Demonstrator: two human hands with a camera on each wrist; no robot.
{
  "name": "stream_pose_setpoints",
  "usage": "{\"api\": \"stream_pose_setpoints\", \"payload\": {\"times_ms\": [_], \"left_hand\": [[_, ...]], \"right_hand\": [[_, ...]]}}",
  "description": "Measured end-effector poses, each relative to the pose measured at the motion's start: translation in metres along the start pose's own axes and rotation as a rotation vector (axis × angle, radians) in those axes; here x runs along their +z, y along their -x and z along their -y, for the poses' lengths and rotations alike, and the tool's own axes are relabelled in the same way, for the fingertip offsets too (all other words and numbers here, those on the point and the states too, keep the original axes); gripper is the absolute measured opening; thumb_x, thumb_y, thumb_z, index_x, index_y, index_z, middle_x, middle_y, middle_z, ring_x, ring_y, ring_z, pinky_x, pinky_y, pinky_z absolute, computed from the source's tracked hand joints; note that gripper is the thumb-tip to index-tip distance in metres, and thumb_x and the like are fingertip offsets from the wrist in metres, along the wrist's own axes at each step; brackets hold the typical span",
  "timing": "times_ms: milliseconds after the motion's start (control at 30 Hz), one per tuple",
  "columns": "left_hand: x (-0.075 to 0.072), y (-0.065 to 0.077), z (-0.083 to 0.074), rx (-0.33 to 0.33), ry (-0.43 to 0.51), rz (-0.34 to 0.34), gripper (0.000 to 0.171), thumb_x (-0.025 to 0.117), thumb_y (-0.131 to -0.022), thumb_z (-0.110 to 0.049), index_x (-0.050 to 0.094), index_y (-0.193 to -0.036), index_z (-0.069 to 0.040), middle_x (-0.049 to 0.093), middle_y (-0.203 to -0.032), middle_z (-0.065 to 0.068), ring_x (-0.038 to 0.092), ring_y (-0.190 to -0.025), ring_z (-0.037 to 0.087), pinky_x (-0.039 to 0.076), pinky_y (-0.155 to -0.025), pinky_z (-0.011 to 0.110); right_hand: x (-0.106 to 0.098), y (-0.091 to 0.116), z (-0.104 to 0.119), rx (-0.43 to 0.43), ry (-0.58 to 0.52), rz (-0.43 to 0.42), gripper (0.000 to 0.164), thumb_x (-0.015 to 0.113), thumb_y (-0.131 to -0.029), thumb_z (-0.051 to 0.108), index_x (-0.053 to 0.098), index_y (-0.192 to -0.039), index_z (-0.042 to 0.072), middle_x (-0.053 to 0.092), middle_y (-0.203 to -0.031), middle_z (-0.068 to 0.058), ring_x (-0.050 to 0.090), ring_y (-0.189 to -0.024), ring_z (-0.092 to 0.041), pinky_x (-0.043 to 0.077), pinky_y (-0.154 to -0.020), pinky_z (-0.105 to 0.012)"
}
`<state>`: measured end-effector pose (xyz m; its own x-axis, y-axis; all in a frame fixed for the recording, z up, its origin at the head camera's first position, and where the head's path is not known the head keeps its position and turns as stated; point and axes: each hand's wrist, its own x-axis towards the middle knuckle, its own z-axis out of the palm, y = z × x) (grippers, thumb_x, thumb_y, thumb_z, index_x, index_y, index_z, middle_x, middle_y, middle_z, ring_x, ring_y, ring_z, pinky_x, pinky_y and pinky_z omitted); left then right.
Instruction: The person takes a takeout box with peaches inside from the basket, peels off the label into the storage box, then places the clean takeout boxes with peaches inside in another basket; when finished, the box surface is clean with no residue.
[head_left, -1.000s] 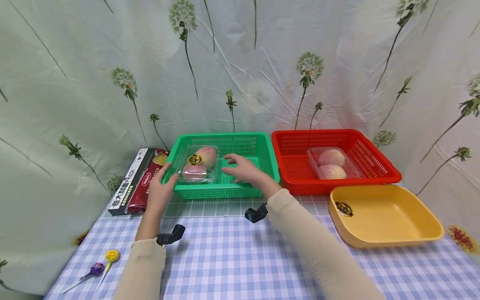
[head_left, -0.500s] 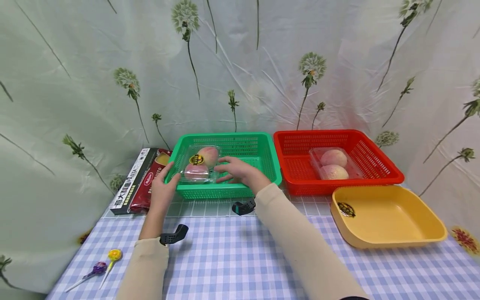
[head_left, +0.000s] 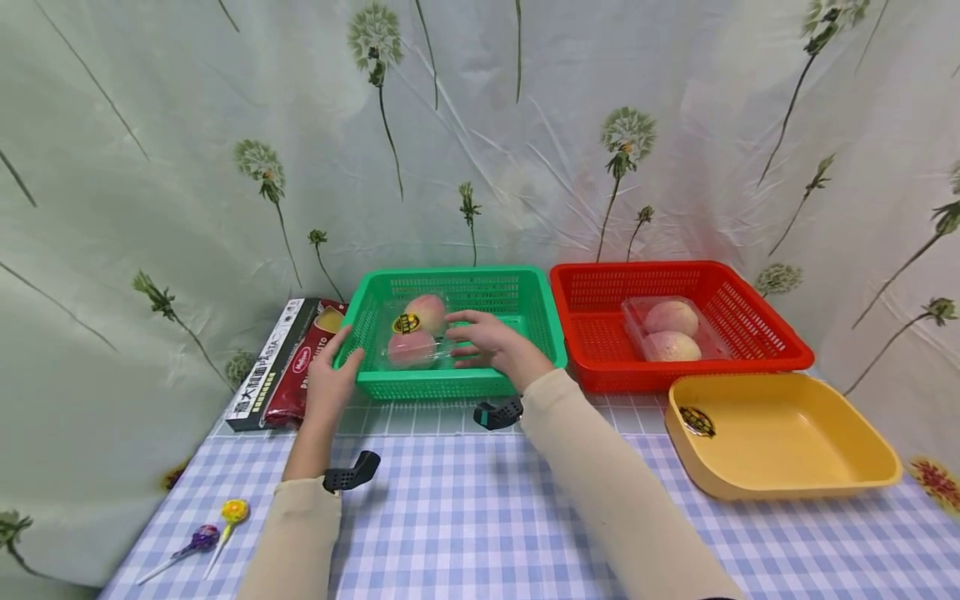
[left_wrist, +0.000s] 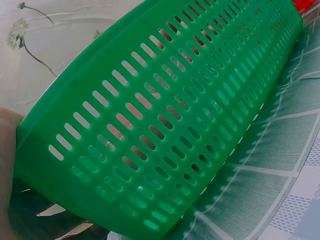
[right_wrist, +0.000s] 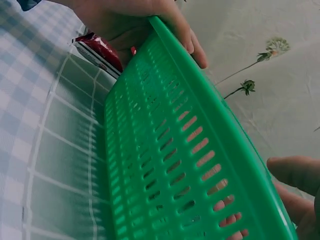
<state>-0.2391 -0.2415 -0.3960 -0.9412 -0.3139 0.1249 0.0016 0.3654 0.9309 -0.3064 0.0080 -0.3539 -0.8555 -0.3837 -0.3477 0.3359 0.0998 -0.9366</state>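
Two peaches in a clear plastic pack (head_left: 411,348) with a round black-and-yellow sticker lie in the left half of the green basket (head_left: 543,321). My left hand (head_left: 327,385) grips the basket's left rim, its fingers over the edge, as the right wrist view also shows. Reaching over the front rim, my right hand (head_left: 495,343) has its fingers at the right edge of the peach pack and holds it there. Through the slots of the green basket (right_wrist: 165,140), skin of the right hand's fingers shows in the right wrist view; the thumb is above the rim.
Right of the green basket stands a red basket (head_left: 611,367) with another peach pack (head_left: 667,329). A yellow tray (head_left: 787,442) sits in front of it. A black pasta box (head_left: 262,375) and a dark red bag (head_left: 296,383) lie at left, two lollipops (head_left: 234,510) nearer.
My right hand has moved left onto the peach pack, then slightly back to the right, and the pack has shifted right with it. My left hand has stayed on the basket rim.
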Motion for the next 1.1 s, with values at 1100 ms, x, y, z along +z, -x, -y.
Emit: {"api": "stream_pose_setpoints", "payload": {"times_ms": [1100], "left_hand": [[0.000,0.002,-0.001,-0.001,0.015,0.006,0.054,0.054,-0.101,-0.021,0.042,-0.153,-0.020,0.035,-0.162,0.012,0.035,-0.147,0.032,0.034,-0.118,0.052]], "right_hand": [[-0.051,0.036,0.003,-0.172,0.092,-0.321,0.036,0.050,-0.093,0.007,0.069,-0.123,0.014,0.052,-0.110,-0.004,0.045,-0.095,-0.022,0.057,-0.083,-0.051]]}}
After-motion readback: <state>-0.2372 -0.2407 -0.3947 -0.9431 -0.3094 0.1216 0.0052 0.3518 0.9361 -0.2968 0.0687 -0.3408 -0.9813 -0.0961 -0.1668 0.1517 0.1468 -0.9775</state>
